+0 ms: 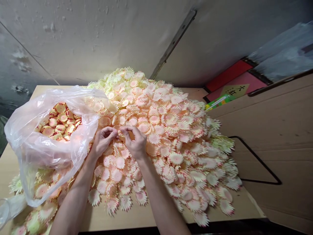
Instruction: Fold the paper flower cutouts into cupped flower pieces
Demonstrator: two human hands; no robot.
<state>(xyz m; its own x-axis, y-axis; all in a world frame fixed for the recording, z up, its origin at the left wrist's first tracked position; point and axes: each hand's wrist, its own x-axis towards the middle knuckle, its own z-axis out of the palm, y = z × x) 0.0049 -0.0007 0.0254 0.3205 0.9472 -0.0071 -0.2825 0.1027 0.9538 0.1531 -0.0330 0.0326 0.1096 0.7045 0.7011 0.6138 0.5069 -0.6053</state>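
Note:
My left hand (104, 141) and my right hand (136, 142) meet over a big heap of artificial flower heads (168, 127). Their fingertips pinch one small pale flower head (120, 133) with a fringed edge, mostly covered by the fingers. The heaped pieces are round and cream to pink, with toothed, pink-tipped rims. Left of my left hand stands an open clear plastic bag (26, 137). Smaller cupped flower heads (61, 122) with red edges fill it.
The heap covers much of a light wooden table (122, 222). Behind it rises a grey wall (97, 39) with a metal strip (173, 44). A cardboard sheet (276, 137) stands at right, near a bent black rod (259, 156) and red boxes (234, 81).

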